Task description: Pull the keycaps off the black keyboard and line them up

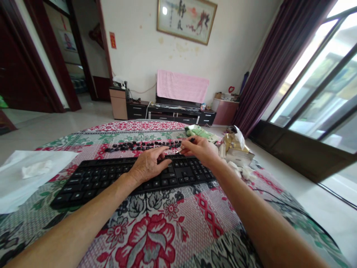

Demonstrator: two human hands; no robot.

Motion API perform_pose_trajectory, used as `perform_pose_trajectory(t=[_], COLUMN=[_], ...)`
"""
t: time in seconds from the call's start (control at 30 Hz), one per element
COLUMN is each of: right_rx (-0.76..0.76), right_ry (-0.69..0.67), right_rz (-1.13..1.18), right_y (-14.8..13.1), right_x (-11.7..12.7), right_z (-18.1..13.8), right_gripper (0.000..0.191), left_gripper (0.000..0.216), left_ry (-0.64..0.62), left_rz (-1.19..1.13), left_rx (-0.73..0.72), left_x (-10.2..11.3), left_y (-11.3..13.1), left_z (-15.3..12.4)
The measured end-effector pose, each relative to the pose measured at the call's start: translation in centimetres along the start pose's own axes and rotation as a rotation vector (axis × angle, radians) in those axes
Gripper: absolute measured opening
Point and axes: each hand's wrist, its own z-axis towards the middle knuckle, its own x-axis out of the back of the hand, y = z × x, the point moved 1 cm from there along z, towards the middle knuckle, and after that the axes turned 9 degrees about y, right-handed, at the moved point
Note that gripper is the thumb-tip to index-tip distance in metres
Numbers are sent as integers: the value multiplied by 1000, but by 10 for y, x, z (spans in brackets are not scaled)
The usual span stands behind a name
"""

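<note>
A black keyboard (111,178) lies across the flowered cloth in front of me. My left hand (147,165) rests flat on its upper middle, fingers stretched toward the top row. My right hand (199,148) is at the keyboard's top right edge, its fingers pinched on a thin dark tool (187,142) whose metal tip points at the keys. Behind the keyboard, several loose black keycaps (142,145) lie in rows.
A white sheet with a crumpled tissue (36,168) lies at the left. Crumpled wrappers and a bag (237,149) sit at the right, a green cloth (198,131) behind them. The flowered table cover (156,227) fills the foreground; a TV cabinet and glass doors stand beyond.
</note>
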Motion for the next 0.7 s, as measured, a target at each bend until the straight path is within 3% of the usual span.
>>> perform_pose_trajectory(t=[0.07,0.2,0.27,0.37,0.47,0.6,0.7], right_rx=[-29,-81,-70,123,264,221,209], right_ry=[-15,-40,47,181,229,244,88], right_rz=[110,281,277,219,229,-43,-296], right_y=[-1,9,14,12,5,6,12], right_x=[-15,-41,-48,-51,-45,-36,-38], right_z=[-7,-17,-21,-26,-26,-17,-16], right_gripper=[17,20,20,15,17,23,18], left_gripper=[44,28,25,23,19,22,26], left_ry=[-1,-4,-13,-24,-5,39,42], left_rz=[-28,-31,20,111,141,77,20], left_rx=[-17,-66,-66,-53,-46,-66,-82], left_x=[0,0,0,-1,-2,-2,-2], left_y=[2,2,1,0,-1,-2,-2], left_z=[0,1,2,1,0,0,0])
